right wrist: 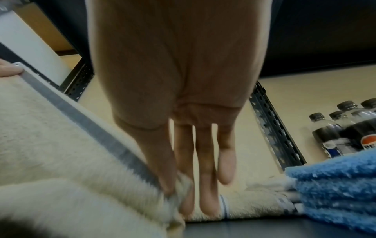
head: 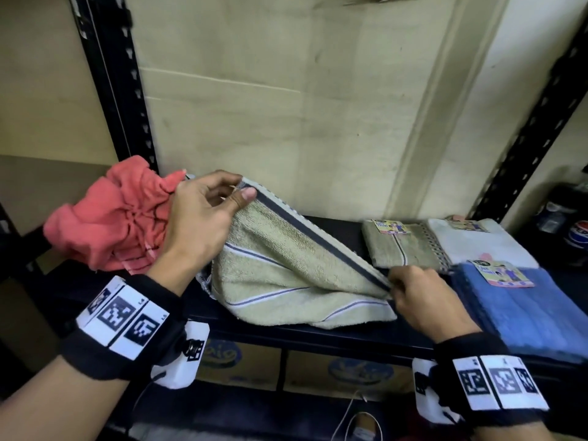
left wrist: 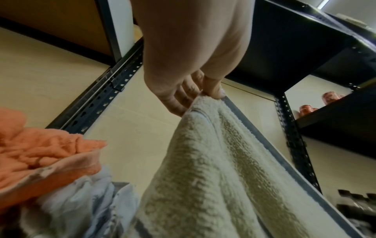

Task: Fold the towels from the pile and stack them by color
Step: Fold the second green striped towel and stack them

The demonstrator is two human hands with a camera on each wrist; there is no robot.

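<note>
We see the left hand (head: 203, 214) pinching the raised far corner of the beige towel (head: 286, 278), thumb over its dark border. The right hand (head: 426, 300) pinches the near corner low by the shelf (head: 343, 230), other fingers straight, between the pink towel (head: 117, 218) and the blue towel (head: 525, 310).

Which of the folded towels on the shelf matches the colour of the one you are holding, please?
The beige folded towel, the leftmost of the three. Beside it lie a white one and a blue stack; both differ from the held towel.

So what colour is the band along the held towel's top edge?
Dark grey-blue band on the pale green terry towel; clearest in the head view.
</note>
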